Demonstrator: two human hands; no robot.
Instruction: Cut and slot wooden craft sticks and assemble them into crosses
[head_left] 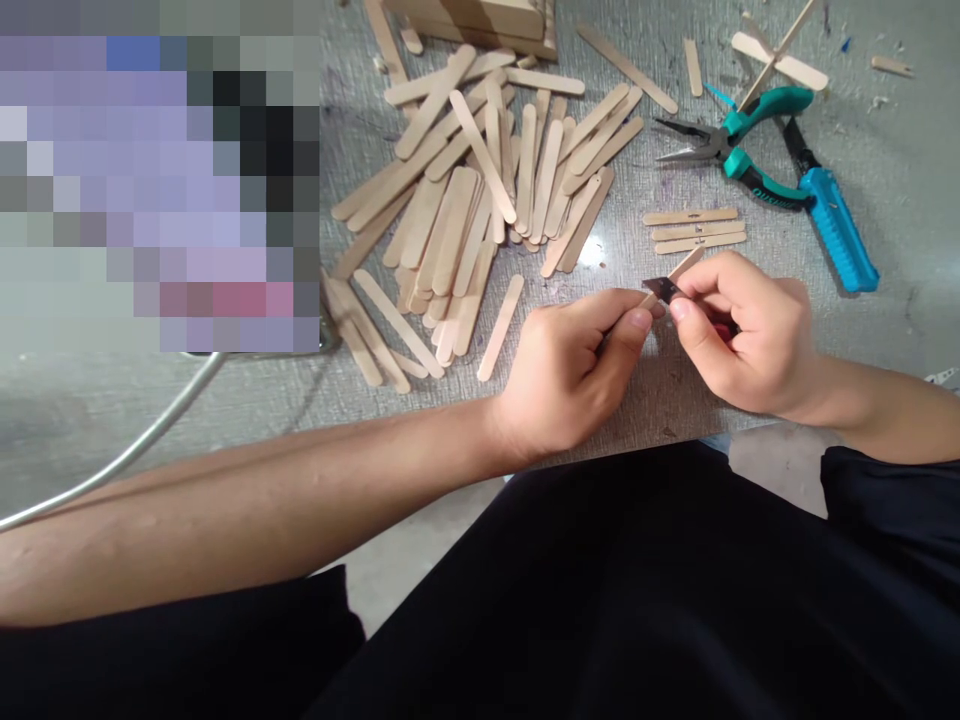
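A wooden craft stick [688, 264] is pinched between the thumb and index finger of the left hand [574, 365], at the near edge of the grey table [420, 440]. A dark blade [658, 287] is gripped by the right hand [754, 335], its fingers curled round a partly hidden red piece [724, 330], and the blade is held across the stick between the two hands. Whether the stick is also touched by the right fingers cannot be told. Just beyond the right hand, three marked sticks [699, 235] are laid side by side, small dark marks seen at their middles. Farther off, teal-handled long-nose pliers [724, 142] are set down with their jaws parted, and beside them a blue utility knife [838, 225] is laid. Beyond the left hand, a loose pile of craft sticks [450, 230] is spread, some overlapping, with a single stick [500, 328] placed nearest that hand
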